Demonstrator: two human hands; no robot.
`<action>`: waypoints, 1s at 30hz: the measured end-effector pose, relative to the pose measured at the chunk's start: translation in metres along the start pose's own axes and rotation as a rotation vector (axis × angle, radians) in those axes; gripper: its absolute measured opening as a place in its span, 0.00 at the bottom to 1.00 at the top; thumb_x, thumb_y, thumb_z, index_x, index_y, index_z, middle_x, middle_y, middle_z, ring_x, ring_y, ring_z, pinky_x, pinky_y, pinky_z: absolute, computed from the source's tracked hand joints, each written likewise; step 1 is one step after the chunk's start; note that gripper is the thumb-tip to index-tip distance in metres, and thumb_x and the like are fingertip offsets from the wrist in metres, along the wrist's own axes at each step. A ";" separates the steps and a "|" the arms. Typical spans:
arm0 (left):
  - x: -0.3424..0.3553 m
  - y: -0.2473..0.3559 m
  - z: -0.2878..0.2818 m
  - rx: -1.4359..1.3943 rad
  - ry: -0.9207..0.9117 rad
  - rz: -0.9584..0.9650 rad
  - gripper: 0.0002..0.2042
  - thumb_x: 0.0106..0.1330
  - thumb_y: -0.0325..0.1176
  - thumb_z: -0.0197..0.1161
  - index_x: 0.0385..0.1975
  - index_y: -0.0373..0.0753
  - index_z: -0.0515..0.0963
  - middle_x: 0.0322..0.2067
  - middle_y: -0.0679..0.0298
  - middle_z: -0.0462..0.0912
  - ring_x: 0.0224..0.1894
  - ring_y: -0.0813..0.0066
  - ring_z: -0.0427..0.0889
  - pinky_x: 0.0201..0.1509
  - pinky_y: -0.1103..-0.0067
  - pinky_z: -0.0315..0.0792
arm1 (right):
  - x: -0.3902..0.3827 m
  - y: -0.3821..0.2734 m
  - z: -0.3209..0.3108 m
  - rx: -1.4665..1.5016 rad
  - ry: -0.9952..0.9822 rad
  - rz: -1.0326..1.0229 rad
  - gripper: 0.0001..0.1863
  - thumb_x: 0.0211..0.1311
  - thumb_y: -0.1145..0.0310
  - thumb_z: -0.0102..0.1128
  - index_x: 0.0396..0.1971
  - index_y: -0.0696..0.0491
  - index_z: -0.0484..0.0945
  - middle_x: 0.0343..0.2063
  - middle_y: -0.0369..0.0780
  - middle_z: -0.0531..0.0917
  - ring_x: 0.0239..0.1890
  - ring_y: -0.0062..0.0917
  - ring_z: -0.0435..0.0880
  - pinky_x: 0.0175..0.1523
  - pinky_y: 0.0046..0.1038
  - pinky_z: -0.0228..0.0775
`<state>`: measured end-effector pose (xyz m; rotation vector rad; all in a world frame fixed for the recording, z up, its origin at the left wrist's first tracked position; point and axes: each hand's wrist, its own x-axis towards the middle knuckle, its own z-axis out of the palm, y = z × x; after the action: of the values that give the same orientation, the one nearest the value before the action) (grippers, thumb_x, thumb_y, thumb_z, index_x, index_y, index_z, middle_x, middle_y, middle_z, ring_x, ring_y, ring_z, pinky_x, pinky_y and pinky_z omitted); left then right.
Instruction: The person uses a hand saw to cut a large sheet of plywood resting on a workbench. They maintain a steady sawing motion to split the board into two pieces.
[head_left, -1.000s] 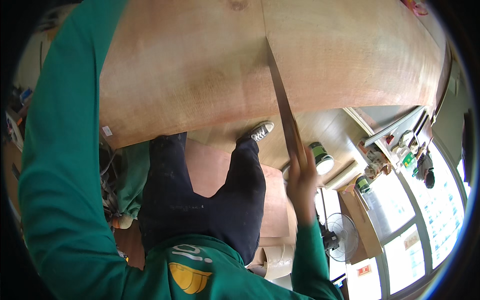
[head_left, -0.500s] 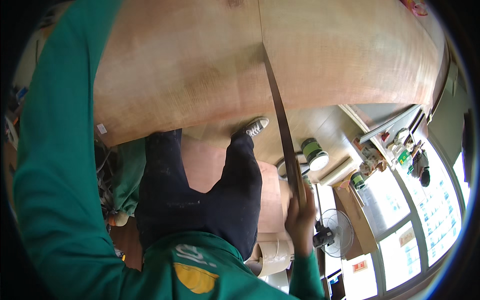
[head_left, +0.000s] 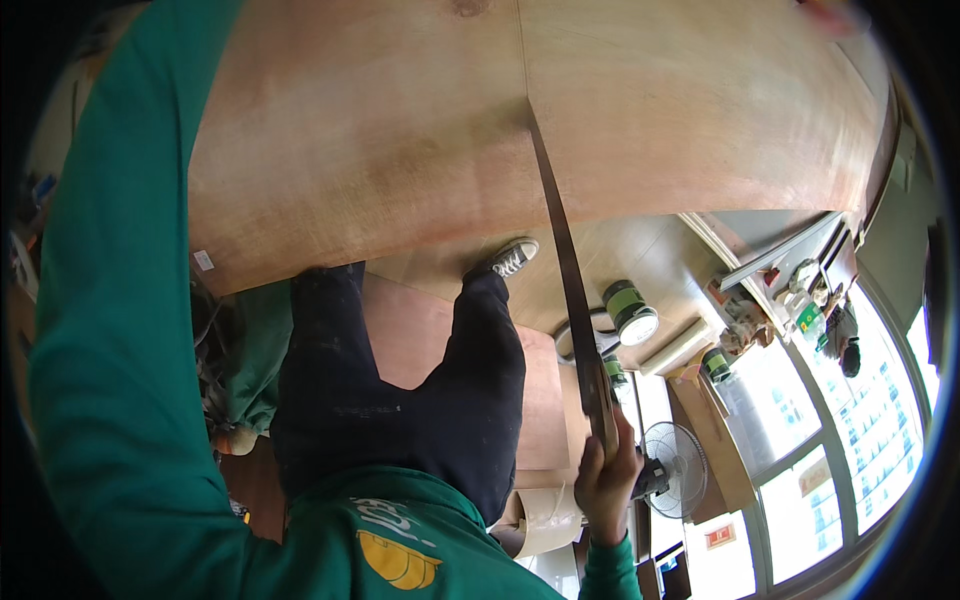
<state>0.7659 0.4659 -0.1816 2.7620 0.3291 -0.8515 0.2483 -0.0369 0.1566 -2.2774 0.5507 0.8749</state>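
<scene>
My right hand (head_left: 608, 482) is closed around the handle of a handsaw (head_left: 570, 265), low and right of my body. Its long dark blade slants up and away, meeting a large reddish-brown plywood sheet (head_left: 360, 150). Past the point where the blade enters, a thin dark line runs on to the top of the picture. The near edge of the sheet lies over my legs, with a small white label at its left corner. My left arm (head_left: 120, 330), in a green sleeve, reaches up along the sheet's left side; its hand is out of the picture.
Right of the saw, green-and-white cans (head_left: 630, 310) stand on the floor near my shoe (head_left: 515, 257). A fan (head_left: 672, 470) is close beyond my right hand. Bottles and other clutter (head_left: 808, 315) sit by the windows. Another plywood piece (head_left: 540, 400) lies beneath me.
My right hand has drawn back toward me, pulling the saw along the line of the blade. The plywood sheet and my left arm stay nearly in place.
</scene>
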 end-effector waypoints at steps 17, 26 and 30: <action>0.014 -0.013 -0.007 -0.084 0.000 0.072 0.78 0.43 0.89 0.63 0.83 0.30 0.45 0.84 0.46 0.42 0.87 0.54 0.39 0.89 0.62 0.38 | 0.015 0.004 0.015 -0.031 0.034 -0.057 0.23 0.77 0.70 0.52 0.65 0.65 0.73 0.46 0.53 0.90 0.44 0.40 0.91 0.54 0.37 0.82; -0.017 0.011 -0.010 0.013 -0.034 0.007 0.77 0.44 0.89 0.63 0.84 0.33 0.45 0.85 0.47 0.41 0.87 0.55 0.37 0.89 0.61 0.37 | 0.183 -0.008 0.092 0.107 0.109 -0.161 0.21 0.78 0.63 0.61 0.63 0.57 0.74 0.31 0.60 0.85 0.34 0.60 0.86 0.35 0.50 0.77; 0.000 -0.025 -0.006 -0.024 0.012 -0.016 0.77 0.44 0.89 0.63 0.84 0.33 0.45 0.85 0.48 0.40 0.87 0.56 0.37 0.89 0.61 0.36 | 0.007 0.006 0.012 0.023 -0.007 0.016 0.23 0.78 0.65 0.55 0.66 0.62 0.74 0.48 0.51 0.89 0.46 0.40 0.91 0.54 0.35 0.81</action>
<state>0.7623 0.4917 -0.1803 2.7470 0.3614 -0.8299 0.2442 -0.0345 0.1423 -2.2511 0.5731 0.8799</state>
